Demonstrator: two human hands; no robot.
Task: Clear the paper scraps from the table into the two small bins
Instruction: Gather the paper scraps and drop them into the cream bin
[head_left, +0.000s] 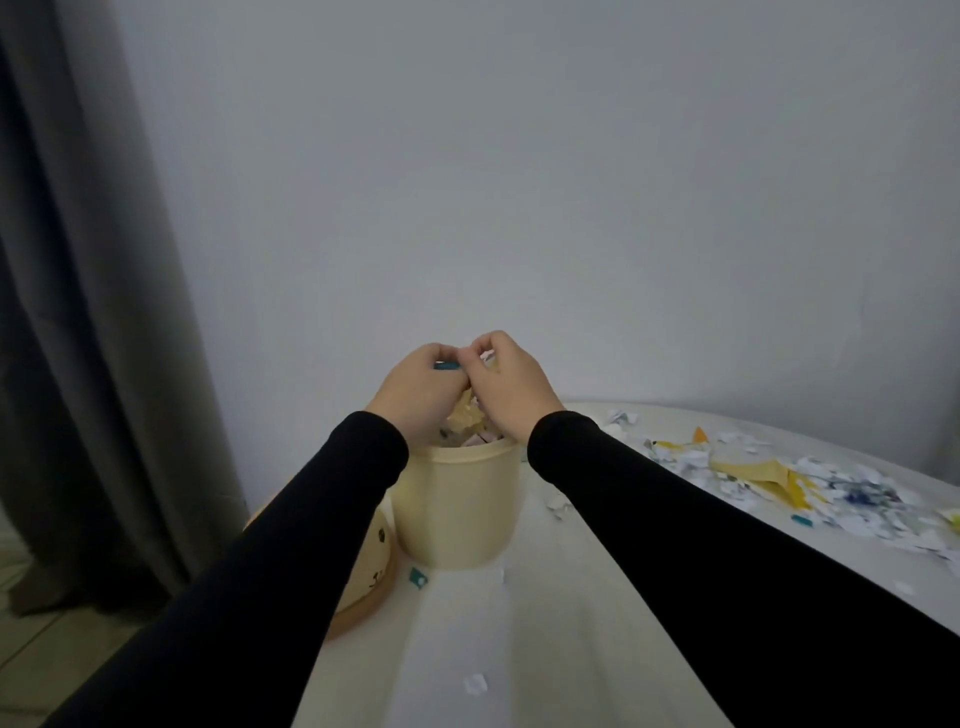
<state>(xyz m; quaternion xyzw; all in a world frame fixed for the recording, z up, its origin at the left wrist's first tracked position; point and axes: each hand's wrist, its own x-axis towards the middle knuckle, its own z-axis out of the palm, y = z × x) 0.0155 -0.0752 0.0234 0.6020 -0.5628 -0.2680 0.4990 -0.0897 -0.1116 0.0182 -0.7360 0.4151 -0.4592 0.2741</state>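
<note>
Cream bin (457, 512) stuffed w/ scraps (467, 423); both hands' fingers (480, 349) pinching more.

Just one view, head-mounted, looking forward and slightly down along both arms at the table (597, 597). It's close in, with the bin (457, 504) near centre, a wall far behind and a curtain (88, 312) left.

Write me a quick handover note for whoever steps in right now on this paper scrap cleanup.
Left hand and right hand: both curled around scraps, held together above the cream bin.
Cream bin: already heaped with paper to its rim.
Second bin: at the table's left edge, mostly hidden by the left sleeve.
Left: the big scrap pile on the right, the teal scrap by the bin, and stray white bits on the table.
</note>
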